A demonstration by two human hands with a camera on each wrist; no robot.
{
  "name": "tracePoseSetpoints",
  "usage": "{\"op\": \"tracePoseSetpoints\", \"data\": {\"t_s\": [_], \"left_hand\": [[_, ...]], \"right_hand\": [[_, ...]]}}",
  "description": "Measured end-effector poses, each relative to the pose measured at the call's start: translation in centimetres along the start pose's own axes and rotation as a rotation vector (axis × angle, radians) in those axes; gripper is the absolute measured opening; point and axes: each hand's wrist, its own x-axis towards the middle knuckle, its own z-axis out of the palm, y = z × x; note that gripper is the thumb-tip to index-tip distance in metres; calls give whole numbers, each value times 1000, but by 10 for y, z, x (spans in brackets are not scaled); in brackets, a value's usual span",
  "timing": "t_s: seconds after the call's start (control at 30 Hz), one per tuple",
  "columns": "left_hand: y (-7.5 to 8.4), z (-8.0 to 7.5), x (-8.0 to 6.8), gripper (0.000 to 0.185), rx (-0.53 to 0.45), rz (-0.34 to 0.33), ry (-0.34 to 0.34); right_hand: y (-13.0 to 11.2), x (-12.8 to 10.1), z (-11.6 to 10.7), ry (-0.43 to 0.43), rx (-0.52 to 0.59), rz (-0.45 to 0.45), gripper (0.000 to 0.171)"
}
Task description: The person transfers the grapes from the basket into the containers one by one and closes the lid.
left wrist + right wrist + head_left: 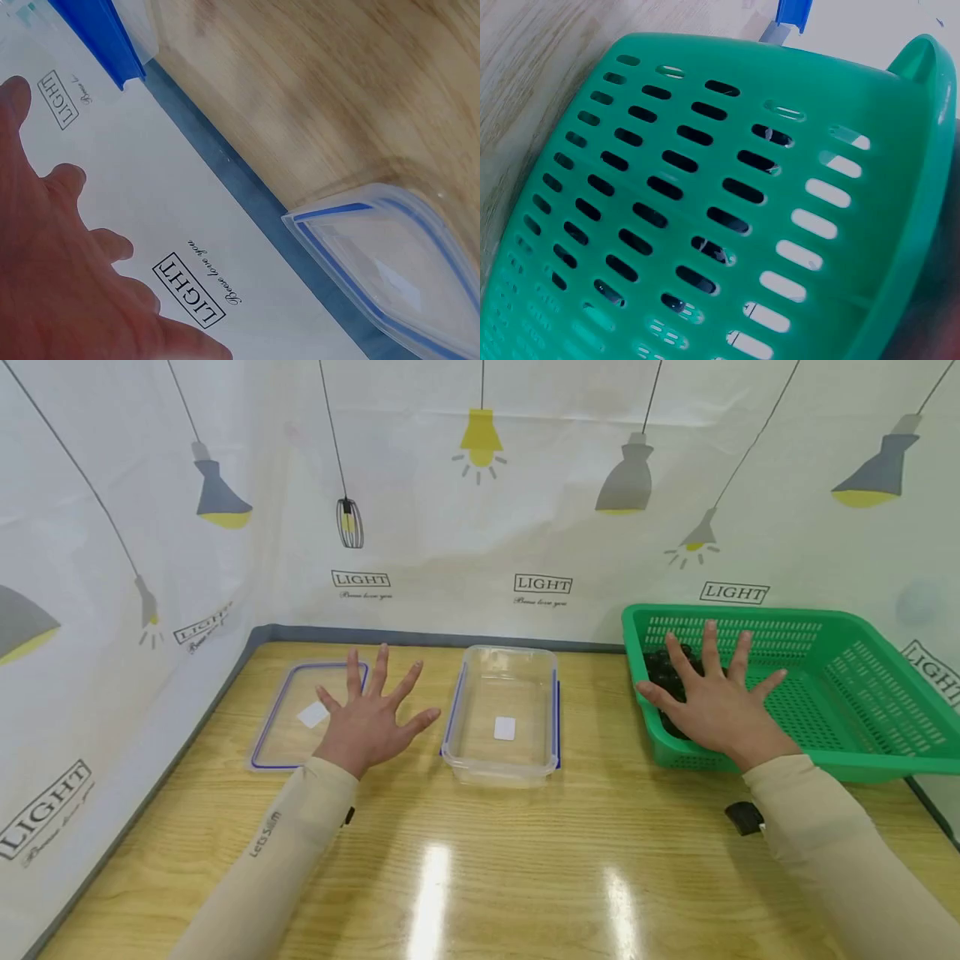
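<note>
My left hand, fingers spread and holding nothing, hovers over the right edge of a clear lid with a blue seal and a white label. That lid also shows at lower right in the left wrist view. Between the hands stands a clear plastic container, uncovered, with blue clips on its sides. Over the left part of a green slotted basket, my right hand is spread with nothing in it. Dark, shiny round items lie in the basket's left end, partly hidden by this hand. The right wrist view shows the basket's slotted side.
The wooden table meets a pale sheet wall printed with lamps, at the back and left. Black wrist straps show under both sleeves. The basket's right end reaches the right edge of view.
</note>
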Motion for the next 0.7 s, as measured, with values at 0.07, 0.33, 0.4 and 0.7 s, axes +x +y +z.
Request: {"op": "tracePoseSetpoints", "data": {"t_s": [0.07, 0.33, 0.4, 0.7], "left_hand": [[0, 0, 0, 77, 1, 0, -2], [0, 2, 1, 75, 4, -15, 15], [1, 3, 2, 74, 5, -13, 16], [1, 3, 2, 74, -7, -19, 15]], "right_hand": [[0, 0, 0, -4, 4, -2, 89], [0, 0, 0, -9, 21, -7, 89], [1, -1, 0, -14, 21, -4, 89], [5, -2, 1, -29, 46, 0, 89]]}}
